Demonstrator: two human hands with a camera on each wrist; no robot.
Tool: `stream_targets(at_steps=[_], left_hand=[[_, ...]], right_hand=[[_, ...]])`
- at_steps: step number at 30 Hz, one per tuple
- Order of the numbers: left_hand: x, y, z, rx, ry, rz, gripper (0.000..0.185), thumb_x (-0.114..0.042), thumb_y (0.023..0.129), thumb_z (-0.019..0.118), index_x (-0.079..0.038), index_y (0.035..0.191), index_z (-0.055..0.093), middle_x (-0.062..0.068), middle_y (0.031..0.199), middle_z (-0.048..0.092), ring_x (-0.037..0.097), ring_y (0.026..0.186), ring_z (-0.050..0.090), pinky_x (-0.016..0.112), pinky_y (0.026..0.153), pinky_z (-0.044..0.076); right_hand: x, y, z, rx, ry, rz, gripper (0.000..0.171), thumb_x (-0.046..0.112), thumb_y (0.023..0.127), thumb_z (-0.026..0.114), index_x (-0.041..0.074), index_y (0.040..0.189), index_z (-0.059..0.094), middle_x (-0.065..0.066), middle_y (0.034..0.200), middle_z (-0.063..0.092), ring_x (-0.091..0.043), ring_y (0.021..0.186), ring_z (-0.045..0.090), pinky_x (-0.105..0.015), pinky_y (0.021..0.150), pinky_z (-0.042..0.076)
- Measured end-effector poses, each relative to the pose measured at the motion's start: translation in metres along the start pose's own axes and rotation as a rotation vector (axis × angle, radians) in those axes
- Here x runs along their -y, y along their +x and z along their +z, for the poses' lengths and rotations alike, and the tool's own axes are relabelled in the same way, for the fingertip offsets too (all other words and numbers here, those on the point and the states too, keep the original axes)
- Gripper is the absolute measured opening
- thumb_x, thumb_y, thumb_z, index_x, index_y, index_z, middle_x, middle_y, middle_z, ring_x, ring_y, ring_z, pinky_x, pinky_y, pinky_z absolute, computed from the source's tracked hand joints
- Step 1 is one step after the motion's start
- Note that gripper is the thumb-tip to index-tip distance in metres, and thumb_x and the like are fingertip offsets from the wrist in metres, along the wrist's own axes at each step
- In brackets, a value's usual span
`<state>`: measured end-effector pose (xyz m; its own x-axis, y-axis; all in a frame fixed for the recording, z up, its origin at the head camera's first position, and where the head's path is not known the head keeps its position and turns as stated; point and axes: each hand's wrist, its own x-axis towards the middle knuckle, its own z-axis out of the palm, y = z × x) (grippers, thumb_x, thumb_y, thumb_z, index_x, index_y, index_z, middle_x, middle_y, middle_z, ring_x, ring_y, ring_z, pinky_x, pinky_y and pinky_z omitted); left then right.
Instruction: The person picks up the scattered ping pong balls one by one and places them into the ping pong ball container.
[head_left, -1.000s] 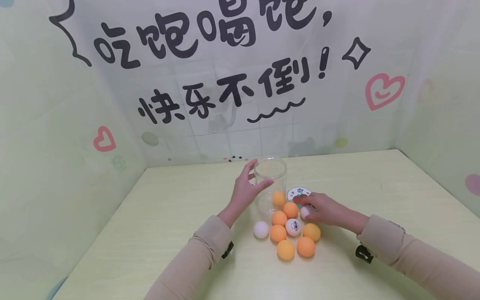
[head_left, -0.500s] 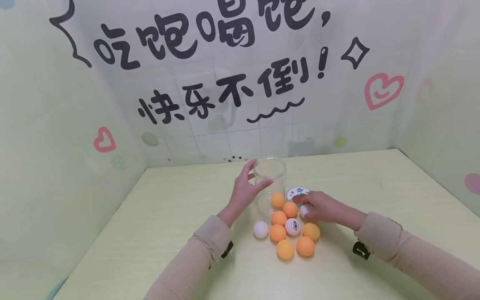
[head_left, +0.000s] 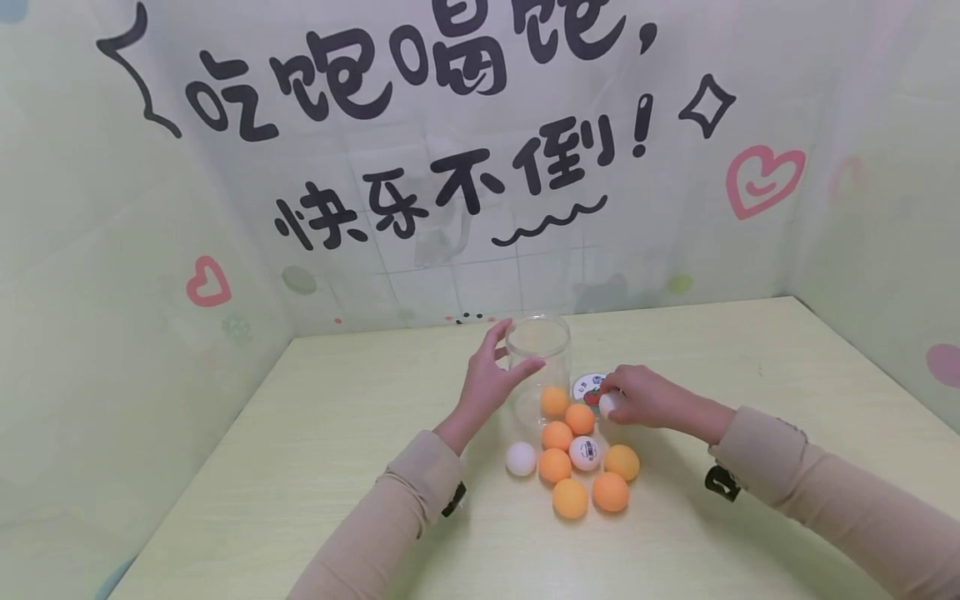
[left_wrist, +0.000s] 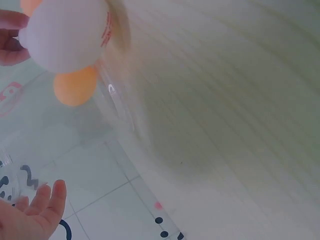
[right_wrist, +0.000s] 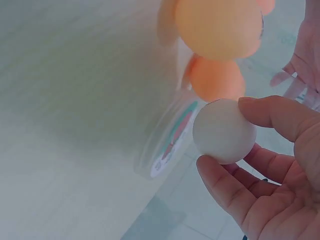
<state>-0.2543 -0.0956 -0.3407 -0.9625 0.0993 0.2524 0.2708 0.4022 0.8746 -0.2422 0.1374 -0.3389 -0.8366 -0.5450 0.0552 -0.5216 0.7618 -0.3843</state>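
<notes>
The left hand (head_left: 489, 382) is curling its fingers loosely around the clear jar (head_left: 538, 367), steadying its near side. Just right of those fingers, the right hand (head_left: 637, 397) is pinching a white ball (head_left: 609, 405), below and beside the jar's upright mouth.

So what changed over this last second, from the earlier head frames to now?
The right hand, gripping a white ball, has lifted it off the table and moved up toward the clear jar, now over the round lid. The left hand stays on the jar; the loose balls on the table and the orange ball inside have not moved.
</notes>
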Motion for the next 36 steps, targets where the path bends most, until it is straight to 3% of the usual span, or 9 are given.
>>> stream_targets(at_steps=[11, 25, 36], left_hand=[[0.002, 0.001, -0.001, -0.003, -0.004, -0.001, 0.078, -0.035, 0.075, 0.074, -0.017, 0.140, 0.033, 0.004, 0.143, 0.038, 0.029, 0.122, 0.046, 0.045, 0.088, 0.047], [0.000, 0.001, -0.001, 0.000, -0.009, -0.002, 0.078, -0.036, 0.076, 0.073, -0.016, 0.140, 0.033, 0.006, 0.143, 0.038, 0.030, 0.122, 0.046, 0.045, 0.088, 0.047], [0.000, 0.000, 0.000, 0.008, -0.012, -0.009, 0.079, -0.037, 0.075, 0.073, -0.017, 0.140, 0.033, 0.006, 0.143, 0.037, 0.029, 0.122, 0.046, 0.044, 0.087, 0.048]], right_hand=[[0.017, 0.013, -0.028, -0.039, -0.060, -0.047, 0.026, 0.008, 0.073, 0.067, -0.006, 0.096, 0.064, -0.012, 0.082, 0.060, -0.019, 0.069, 0.052, -0.030, 0.063, 0.047], [0.030, 0.022, -0.060, -0.081, -0.112, -0.037, 0.030, 0.009, 0.078, 0.064, -0.006, 0.103, 0.063, -0.016, 0.090, 0.060, -0.024, 0.075, 0.053, -0.036, 0.068, 0.048], [0.042, 0.026, -0.079, -0.158, -0.146, -0.085, 0.028, 0.007, 0.077, 0.064, -0.007, 0.102, 0.063, -0.018, 0.091, 0.063, -0.027, 0.077, 0.054, -0.039, 0.069, 0.048]])
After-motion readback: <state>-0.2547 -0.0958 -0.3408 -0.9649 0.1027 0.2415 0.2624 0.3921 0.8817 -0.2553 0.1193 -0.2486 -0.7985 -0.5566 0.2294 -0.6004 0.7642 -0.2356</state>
